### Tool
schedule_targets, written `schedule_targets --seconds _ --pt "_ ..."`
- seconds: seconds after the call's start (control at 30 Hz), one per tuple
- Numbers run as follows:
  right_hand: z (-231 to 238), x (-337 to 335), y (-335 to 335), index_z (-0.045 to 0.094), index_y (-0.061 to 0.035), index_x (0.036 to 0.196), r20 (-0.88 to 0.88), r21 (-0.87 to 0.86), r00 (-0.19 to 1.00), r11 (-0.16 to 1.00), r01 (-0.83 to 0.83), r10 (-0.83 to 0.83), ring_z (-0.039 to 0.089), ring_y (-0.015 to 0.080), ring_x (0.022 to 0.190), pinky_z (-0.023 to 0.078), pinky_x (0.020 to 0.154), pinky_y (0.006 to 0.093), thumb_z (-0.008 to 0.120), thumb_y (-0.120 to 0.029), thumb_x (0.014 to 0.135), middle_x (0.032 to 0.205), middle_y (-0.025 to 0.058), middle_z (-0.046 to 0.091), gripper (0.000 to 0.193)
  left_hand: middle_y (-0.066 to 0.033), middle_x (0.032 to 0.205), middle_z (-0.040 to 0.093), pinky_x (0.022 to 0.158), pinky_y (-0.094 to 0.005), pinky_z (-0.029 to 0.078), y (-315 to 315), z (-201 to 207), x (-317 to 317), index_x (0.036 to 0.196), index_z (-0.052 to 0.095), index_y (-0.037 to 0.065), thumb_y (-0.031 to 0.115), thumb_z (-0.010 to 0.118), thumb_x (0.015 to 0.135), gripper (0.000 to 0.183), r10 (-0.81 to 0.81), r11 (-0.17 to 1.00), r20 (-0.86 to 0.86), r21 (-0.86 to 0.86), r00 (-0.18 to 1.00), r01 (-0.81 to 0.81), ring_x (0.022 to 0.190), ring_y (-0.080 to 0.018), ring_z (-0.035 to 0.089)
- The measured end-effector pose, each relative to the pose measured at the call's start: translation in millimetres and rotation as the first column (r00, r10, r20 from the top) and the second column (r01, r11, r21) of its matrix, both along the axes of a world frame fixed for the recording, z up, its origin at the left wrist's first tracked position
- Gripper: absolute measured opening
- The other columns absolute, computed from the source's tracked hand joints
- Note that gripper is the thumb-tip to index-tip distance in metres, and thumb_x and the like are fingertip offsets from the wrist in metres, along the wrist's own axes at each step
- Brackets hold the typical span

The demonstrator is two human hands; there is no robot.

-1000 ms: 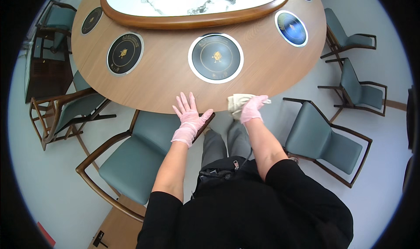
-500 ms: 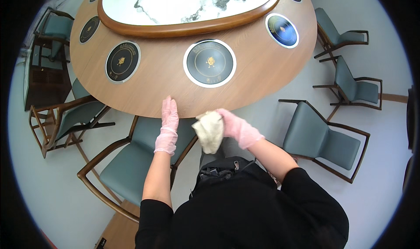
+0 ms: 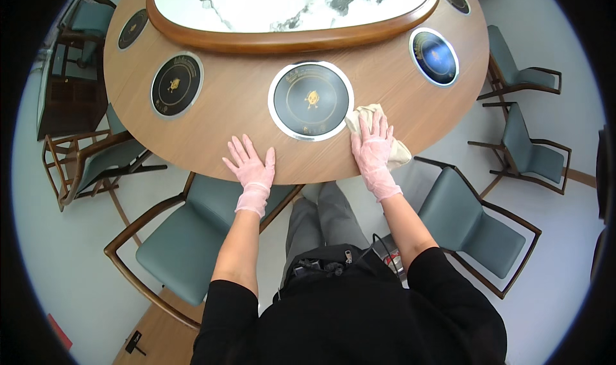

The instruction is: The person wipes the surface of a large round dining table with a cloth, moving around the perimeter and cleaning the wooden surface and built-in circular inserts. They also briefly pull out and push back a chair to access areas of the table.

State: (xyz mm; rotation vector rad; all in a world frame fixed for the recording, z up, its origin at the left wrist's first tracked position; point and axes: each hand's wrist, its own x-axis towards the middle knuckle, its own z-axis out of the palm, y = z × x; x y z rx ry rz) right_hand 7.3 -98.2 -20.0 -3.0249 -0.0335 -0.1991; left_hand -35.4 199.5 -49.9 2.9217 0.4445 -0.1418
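Right of centre, a crumpled cream cloth (image 3: 400,153) is lying under the flat, open right hand (image 3: 373,151); left of centre, the splayed left hand (image 3: 252,170) is touching the curved, wood-grained table (image 3: 221,124).

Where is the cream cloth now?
In the head view, the cream cloth lies right of centre on the brown wooden table, under the pink-gloved right hand, beside the nearest round black disc.

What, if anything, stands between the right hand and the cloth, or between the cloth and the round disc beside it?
Nothing visible does. The gloved right hand rests directly on the cloth, whose left edge lies right at the silver-rimmed disc; no other object shows between them.
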Motion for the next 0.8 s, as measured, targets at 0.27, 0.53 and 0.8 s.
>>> schedule_targets --seconds 0.27,0.53,0.8 --pt "-8 -57 76 0.053 -0.0124 0.137 -0.004 0.276 0.908 0.873 -0.403 0.42 0.044 0.0389 0.134 0.035 0.111 0.0544 0.062 -0.011 0.082 0.142 0.0154 0.05 0.056 -0.0199 0.165 0.005 0.118 -0.0623 -0.003 15 0 -1 0.159 0.012 0.007 0.066 0.031 0.098 0.087 -0.01 0.999 -0.108 -0.049 0.994 0.005 0.153 -0.0371 0.0" --pt "-6 -48 62 0.061 -0.017 0.126 0.027 0.29 0.745 0.708 -0.644 0.666 0.044 0.0325 0.135 0.035 0.111 0.0539 0.067 -0.022 0.08 0.143 0.0103 0.051 0.047 -0.0193 0.165 0.002 0.118 -0.0615 -0.005 19 -8 2 0.159 0.011 0.007 0.067 0.029 0.098 0.087 -0.022 0.991 -0.123 -0.137 0.992 0.005 0.153 -0.0362 -0.003" --pt "-15 8 -70 0.049 -0.022 0.145 0.011 -0.212 0.997 0.975 0.074 -0.074 0.035 0.0397 0.14 0.025 0.113 0.0618 0.053 -0.039 0.095 0.156 0.0117 0.038 0.053 -0.0193 0.165 0.001 0.118 -0.0609 -0.006 12 -1 6 0.159 0.01 0.007 0.069 0.027 0.097 0.089 -0.024 0.993 -0.12 -0.115 0.992 0.01 0.153 -0.0357 -0.004"
